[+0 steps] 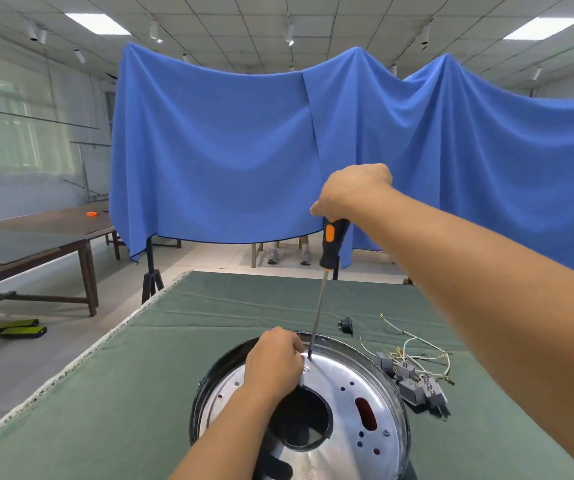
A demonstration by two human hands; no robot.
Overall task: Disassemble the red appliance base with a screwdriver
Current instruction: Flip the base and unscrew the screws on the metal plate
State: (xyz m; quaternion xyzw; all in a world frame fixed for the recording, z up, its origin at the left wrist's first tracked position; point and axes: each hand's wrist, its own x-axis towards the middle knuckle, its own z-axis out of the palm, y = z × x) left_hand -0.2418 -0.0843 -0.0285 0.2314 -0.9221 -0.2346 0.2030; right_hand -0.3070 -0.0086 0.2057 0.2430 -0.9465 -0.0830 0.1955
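So the appliance base (344,403) is sitting flat on the green-covered tabletop (112,393), close to the near edge, with its shiny metal plate facing up. Barely any red is visible from this angle, just a bit showing through a slot in the plate. Makes sense to lay it this way, since the screws are all reachable from above.

The right hand (349,194) is wrapping its fingers around the top of the black-and-orange screwdriver (325,271), way up high with the forearm reaching across from the right. The tool is standing nearly upright, leaning slightly, and its tip is coming down on the far part of the plate, right by what looks like a screw. Holding it from the top like that lets you push straight down while twisting, so the bit doesn't slip out, I'd guess.

The left hand (273,363) is resting on the plate with fingers curled, right next to the tip. Looks like it's pinching or steadying something small there, but I honestly can't tell what. Probably it's keeping the base from spinning and guiding the tip.

Off to the right, a bundle of wires with grey connectors (413,379) and a small black plug part (346,325) are lying apart from the base, likely stuff already pulled out and parked out of the way.
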